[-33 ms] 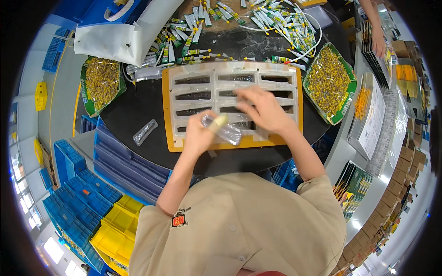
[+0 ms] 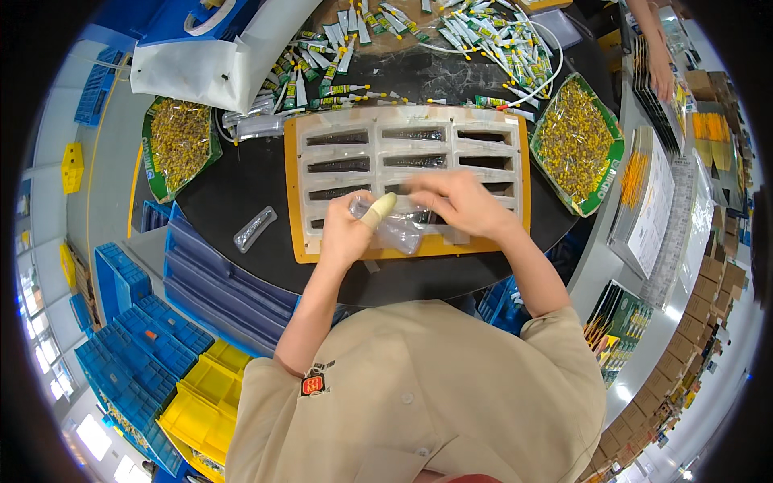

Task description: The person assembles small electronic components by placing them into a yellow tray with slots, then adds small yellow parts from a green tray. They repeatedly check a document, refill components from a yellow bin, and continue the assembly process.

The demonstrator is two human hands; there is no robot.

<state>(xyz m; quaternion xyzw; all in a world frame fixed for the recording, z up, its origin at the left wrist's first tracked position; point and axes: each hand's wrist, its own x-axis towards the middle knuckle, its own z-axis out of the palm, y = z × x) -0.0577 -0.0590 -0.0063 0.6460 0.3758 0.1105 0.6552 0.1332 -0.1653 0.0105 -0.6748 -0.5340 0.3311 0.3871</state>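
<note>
My left hand [image 2: 348, 225] is closed around a few nested clear plastic blister shells [image 2: 400, 233], its thumb in a pale finger cot [image 2: 378, 211] lying on top. At the upper right edge of the shells is my right hand [image 2: 459, 201]. Its fingertips are smeared by motion, so a grip does not show. Both hands are over the near part of a white tray with a yellow-orange border [image 2: 295, 233]. Long slots fill this tray in rows, and clear shells seem to sit in several of them. A single clear blister shell [image 2: 255, 229] lies on the black table to the left.
Small green-and-white tubes with yellow caps [image 2: 515, 56] are heaped beyond the tray. Boxes of small yellow-brown pieces flank it, one left [image 2: 179, 145], one right [image 2: 573, 145]. Printed cards [image 2: 640, 201] stack on the right bench. Another person's hand [image 2: 660, 72] is at upper right.
My right hand has come down from over the tray's middle slots to the edge of the shells in my left hand. The left hand stays nearly in place, and the shells have tilted slightly.
</note>
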